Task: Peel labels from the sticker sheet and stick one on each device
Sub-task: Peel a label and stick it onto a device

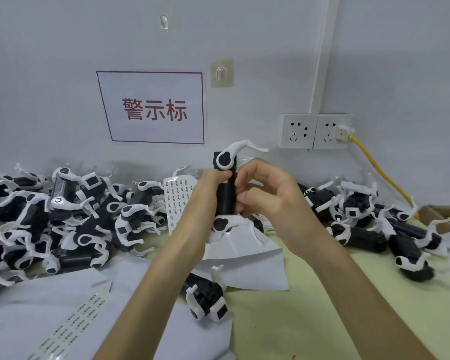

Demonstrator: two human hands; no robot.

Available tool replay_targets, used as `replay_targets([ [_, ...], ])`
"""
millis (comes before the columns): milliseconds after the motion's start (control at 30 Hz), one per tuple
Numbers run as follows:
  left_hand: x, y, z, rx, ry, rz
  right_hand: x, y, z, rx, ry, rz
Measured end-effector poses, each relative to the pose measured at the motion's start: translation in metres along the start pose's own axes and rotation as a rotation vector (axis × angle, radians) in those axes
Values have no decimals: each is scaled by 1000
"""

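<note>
One device (225, 196), grasped by left hand (208, 189) and right hand (269, 194) fingers, near two sticker sheets (178, 194) (70, 331).

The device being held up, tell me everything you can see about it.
The device is a black, matte-looking cylinder with a white plastic-looking cap at each end, each with a round black inset and a thin curved white arm. It is held upright over the table, gripped at mid-body by the left hand and the right hand.
</note>
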State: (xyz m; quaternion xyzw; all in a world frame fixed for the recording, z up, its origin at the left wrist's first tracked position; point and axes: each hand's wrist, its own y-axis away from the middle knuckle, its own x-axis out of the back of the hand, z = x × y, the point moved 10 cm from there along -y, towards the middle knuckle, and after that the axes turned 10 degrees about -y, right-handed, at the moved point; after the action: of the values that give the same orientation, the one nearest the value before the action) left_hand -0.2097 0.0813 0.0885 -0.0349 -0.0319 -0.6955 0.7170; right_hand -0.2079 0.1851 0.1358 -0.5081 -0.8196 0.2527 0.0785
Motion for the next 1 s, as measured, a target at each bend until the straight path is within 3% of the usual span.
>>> replay_targets([
  [467, -5, -2, 0, -30, -124, 37, 5, 5, -36, 153, 177, 6],
  [633, -6, -6, -7, -38, -196, 30, 16, 10, -60, 301, 234, 87],
  [733, -14, -4, -6, -61, -271, -37, 27, 12, -69, 365, 386, 190],
  [833, -24, 0, 0, -157, -404, -160, 34, 7, -49, 173, 666, 91],
  [933, -34, 6, 4, -226, -498, -324, 44, 11, -12, -200, 617, -155],
  [1000, -28, 4, 5, -236, -522, -329, 52, 20, -1, -337, 566, -251],
])
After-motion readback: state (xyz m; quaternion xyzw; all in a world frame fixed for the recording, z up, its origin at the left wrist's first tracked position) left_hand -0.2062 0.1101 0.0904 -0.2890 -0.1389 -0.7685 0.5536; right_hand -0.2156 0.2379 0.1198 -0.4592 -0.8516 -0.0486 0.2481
